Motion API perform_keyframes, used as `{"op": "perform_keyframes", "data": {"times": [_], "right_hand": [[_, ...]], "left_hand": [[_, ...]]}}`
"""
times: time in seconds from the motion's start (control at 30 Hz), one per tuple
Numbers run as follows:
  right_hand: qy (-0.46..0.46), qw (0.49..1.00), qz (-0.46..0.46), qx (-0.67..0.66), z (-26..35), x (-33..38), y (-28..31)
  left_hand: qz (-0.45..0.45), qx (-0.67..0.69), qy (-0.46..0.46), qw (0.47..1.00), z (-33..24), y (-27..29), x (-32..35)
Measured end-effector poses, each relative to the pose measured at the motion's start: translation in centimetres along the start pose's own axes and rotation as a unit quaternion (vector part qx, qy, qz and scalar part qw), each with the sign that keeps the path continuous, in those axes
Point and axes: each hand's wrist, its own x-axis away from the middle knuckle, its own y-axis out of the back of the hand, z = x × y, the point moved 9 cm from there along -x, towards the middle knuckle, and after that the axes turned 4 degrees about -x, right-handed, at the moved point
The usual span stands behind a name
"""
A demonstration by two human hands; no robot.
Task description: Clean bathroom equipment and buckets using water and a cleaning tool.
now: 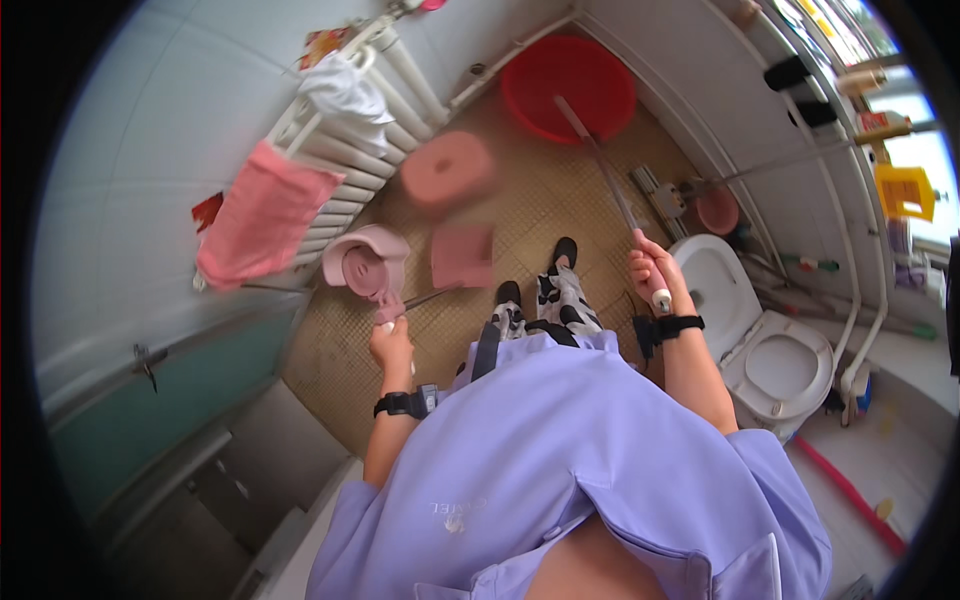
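My left hand [392, 345] is closed round the handle end of a thin pole. The pole runs to a pink dustpan [462, 252] low over the tiled floor, left of my feet. My right hand [657, 276] grips the pink upper end of a long pole [606, 172], which has a white cap. Its shaft reaches away from me, and the far end overlaps the large red basin [540, 118] in the far corner. I cannot make out a head on this pole. A pink potty-like seat [368, 262] stands just beyond my left hand.
A pink stool [447, 172] stands past the dustpan. On the left, a white radiator [340, 150] carries a pink towel [268, 215] and a white cloth [348, 98]. At right are a toilet [782, 365] with raised lid, a small pink basin [717, 210] and wall pipes.
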Motion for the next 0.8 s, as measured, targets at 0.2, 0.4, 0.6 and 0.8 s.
{"op": "perform_keyframes", "data": {"times": [0.2,0.4,0.6,0.8], "right_hand": [[0.071,0.957,-0.057,0.275,-2.5,8.3,-4.6],[0.057,0.890,-0.104,0.441,-3.3,16.6,-9.2],[-0.047,0.802,-0.121,0.583,-7.8,16.0,-12.5],[-0.144,0.739,-0.068,0.655,-13.1,8.8,-14.7]], "left_hand": [[-0.022,0.006,-0.023,0.999,3.9,2.0,-0.8],[-0.014,0.018,0.008,1.000,3.3,2.8,-0.5],[-0.034,0.085,0.080,0.993,7.3,5.2,0.2],[-0.096,0.073,0.111,0.986,11.4,8.1,1.1]]}}
